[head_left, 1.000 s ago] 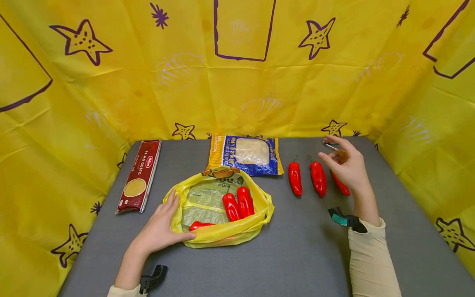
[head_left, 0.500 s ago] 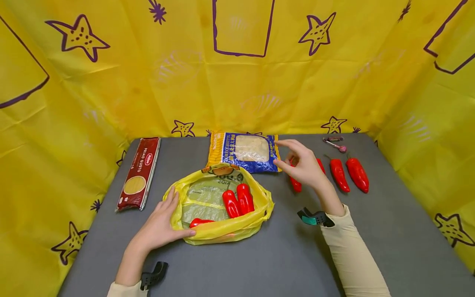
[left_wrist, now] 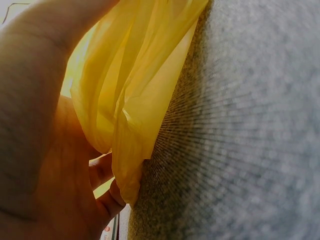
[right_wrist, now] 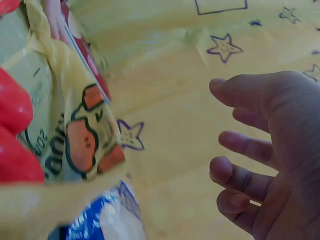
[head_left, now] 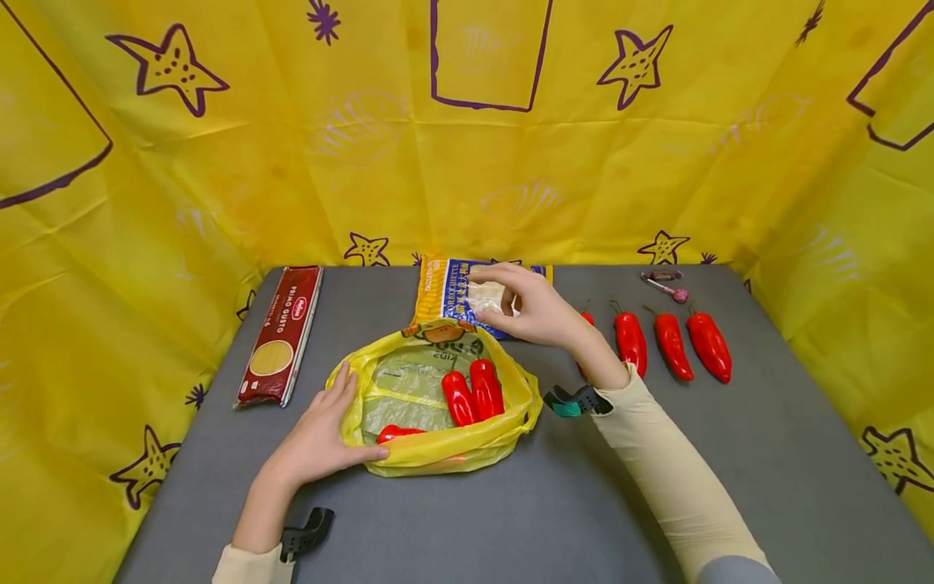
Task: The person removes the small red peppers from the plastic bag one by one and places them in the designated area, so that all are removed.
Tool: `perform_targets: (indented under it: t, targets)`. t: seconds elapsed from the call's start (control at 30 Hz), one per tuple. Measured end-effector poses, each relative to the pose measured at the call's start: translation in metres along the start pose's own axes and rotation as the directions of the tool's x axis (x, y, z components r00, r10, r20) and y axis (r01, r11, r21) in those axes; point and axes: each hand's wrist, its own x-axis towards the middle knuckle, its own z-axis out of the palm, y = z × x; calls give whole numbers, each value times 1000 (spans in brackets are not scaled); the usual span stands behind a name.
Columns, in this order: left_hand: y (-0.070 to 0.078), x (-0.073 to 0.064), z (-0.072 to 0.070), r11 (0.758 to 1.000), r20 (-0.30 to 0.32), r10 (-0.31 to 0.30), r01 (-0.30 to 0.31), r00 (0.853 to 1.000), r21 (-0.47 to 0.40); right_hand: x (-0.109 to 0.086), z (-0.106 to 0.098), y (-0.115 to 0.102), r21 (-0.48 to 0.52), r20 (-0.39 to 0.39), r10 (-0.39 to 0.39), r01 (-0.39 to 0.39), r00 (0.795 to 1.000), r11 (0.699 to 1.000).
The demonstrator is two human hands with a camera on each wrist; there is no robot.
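A yellow sheet (head_left: 409, 178) printed with starfish and fish rises behind both hands and to either side of them, while below them I see a grey table (head_left: 554, 519). Just right of the left hand (head_left: 321, 430), on my remote feed, a yellow plastic bag (head_left: 445, 450) gapes open; that hand is spread wide against it, thumb on the near rim and fingers along the side. Below the right hand (head_left: 536, 308) and just beyond the bag lies a blue-and-yellow pasta packet (head_left: 456, 298). I see the right hand's curved thumb and fingers standing apart with nothing between them, though I cannot tell whether they touch the packet. A long red packet (head_left: 280, 337) lies beyond the left hand and to its left. To that hand's right, three red peppers (head_left: 458, 397) rest in the bag, and four loose peppers (head_left: 673, 347) line up right of the right hand, the nearest partly hidden by the forearm. Farther right, behind that row, I spot a pink lollipop (head_left: 680, 295) and, just past it, a small wrapped sweet (head_left: 661, 276)
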Motion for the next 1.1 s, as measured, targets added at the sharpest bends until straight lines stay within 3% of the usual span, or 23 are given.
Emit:
perform_targets:
  t: [0.23, 0.5, 0.63, 0.83, 1.1]
  targets:
    - [1, -1, -1, 1000, -3, 6, -6, 1000, 3, 30, 21, -12, -15, 172, -22, 25, 985, 1000]
    - [4, 0, -4, 1000, 0, 8, -8, 1000, -7, 54, 60, -17, 87, 335, -76, 49, 939, 995]
    - [3, -1, -4, 1000, 1, 7, -7, 1000, -5, 59, 80, -20, 140, 416, -88, 32, 905, 990]
    - [3, -1, -3, 1000, -4, 10, -10, 1000, 6, 63, 107, -24, 123, 512, -91, 32, 854, 992]
    - [3, -1, -3, 1000, -3, 11, -11, 1000, 3, 66, 131, -27, 107, 654, -104, 45, 749, 993]
